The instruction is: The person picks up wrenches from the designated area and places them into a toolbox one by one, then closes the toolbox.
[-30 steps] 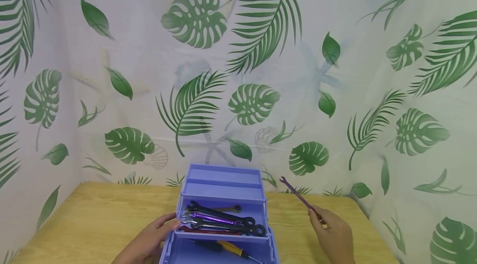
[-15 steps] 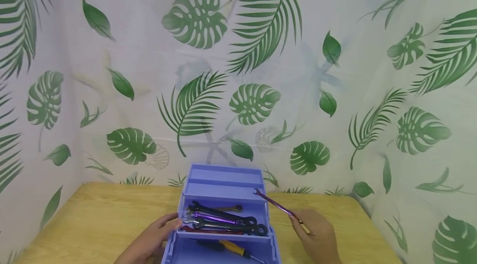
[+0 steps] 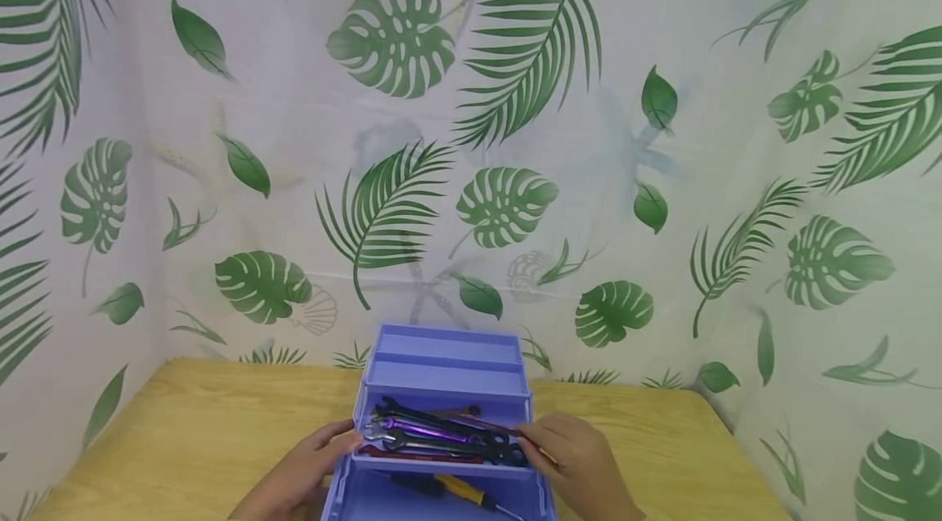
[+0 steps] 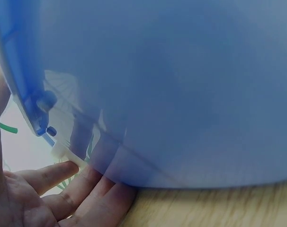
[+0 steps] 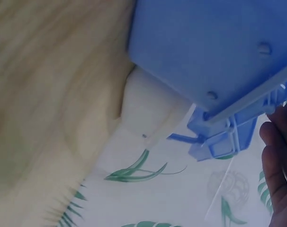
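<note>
A blue toolbox stands unfolded on the table, with several wrenches piled in its middle tray. My right hand is at the tray's right edge, its thumb and fingers pinching a dark reddish-purple wrench whose head reaches in over the pile. My left hand rests at the left side of the toolbox, thumb tip at the tray's edge. In the left wrist view its fairly straight fingers lie against the blue wall.
A screwdriver with a black and yellow handle lies in the lower compartment. Behind the middle tray rises an upper tray. The wooden table ends at a leaf-print cloth backdrop.
My right hand has moved left from beside the toolbox to the tray's right edge, bringing the wrench in over the other wrenches. The left hand stays at the box's left side.
</note>
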`<control>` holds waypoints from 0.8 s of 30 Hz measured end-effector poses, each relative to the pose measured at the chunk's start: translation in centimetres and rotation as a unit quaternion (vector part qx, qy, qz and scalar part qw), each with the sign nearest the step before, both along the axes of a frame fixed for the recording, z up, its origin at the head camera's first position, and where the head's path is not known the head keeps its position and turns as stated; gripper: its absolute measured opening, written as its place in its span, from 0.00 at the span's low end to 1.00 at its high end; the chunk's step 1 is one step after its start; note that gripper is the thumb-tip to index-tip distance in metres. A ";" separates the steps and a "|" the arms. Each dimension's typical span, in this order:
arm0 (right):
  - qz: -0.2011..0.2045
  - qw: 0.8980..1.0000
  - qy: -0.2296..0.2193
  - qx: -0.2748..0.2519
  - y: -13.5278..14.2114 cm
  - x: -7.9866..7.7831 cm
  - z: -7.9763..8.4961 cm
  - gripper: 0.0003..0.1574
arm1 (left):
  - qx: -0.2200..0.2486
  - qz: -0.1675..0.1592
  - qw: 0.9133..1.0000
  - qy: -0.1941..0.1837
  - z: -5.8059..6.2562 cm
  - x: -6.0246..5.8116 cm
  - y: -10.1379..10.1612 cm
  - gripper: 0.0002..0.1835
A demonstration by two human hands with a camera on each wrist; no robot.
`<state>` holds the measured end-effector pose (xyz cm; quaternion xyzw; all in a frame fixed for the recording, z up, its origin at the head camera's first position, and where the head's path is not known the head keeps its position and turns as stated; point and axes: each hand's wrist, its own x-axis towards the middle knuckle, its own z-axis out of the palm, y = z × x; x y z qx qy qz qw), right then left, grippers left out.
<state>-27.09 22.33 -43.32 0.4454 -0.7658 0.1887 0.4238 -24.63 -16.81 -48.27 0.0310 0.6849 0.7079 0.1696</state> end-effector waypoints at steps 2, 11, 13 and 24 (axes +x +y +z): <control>-0.007 1.000 -0.010 0.019 -0.7 0.1 0.5 0.17 | 0.003 -0.001 1.000 0.000 0.1 0.1 0.0 0.44; -0.043 0.994 -0.014 0.099 -2.7 -0.6 1.5 0.05 | -0.017 0.011 1.000 -0.003 0.0 -0.2 0.1 0.44; -0.044 0.993 -0.016 0.111 -2.9 -0.8 1.6 0.06 | -0.022 0.015 1.000 -0.004 -0.1 -0.3 0.2 0.45; -0.076 0.974 -0.117 0.177 -4.1 -1.2 2.4 0.04 | 0.011 -0.003 1.000 0.003 0.0 0.1 0.0 0.44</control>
